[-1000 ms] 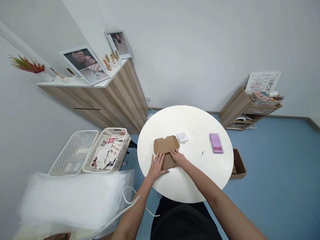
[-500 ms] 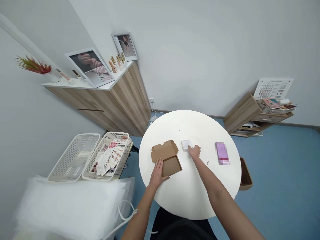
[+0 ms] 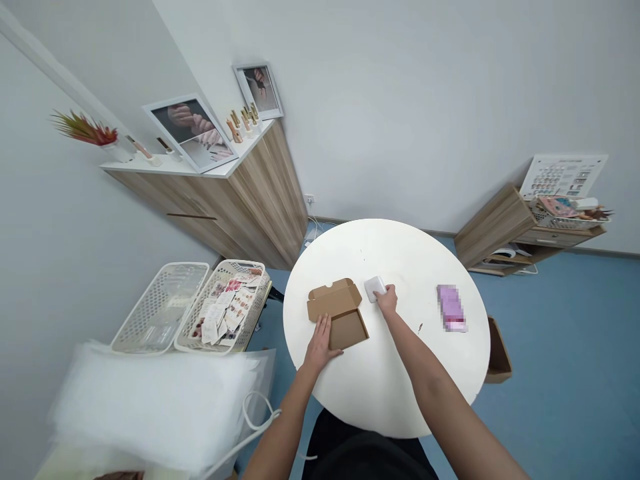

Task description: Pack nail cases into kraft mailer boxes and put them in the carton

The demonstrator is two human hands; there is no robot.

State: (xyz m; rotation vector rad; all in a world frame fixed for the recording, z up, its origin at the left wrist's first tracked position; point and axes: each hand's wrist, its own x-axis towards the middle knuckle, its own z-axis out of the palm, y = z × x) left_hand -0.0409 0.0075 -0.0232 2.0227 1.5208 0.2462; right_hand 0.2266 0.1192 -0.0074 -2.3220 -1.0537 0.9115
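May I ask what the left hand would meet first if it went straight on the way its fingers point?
The left hand would probably meet the box lid first: it lies close by the lid's near edge, though whether they touch is unclear.

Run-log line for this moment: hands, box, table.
left hand: against left side of open cardboard box | right hand: grips small white case, lift unclear | round table: purple item at right, pixelated
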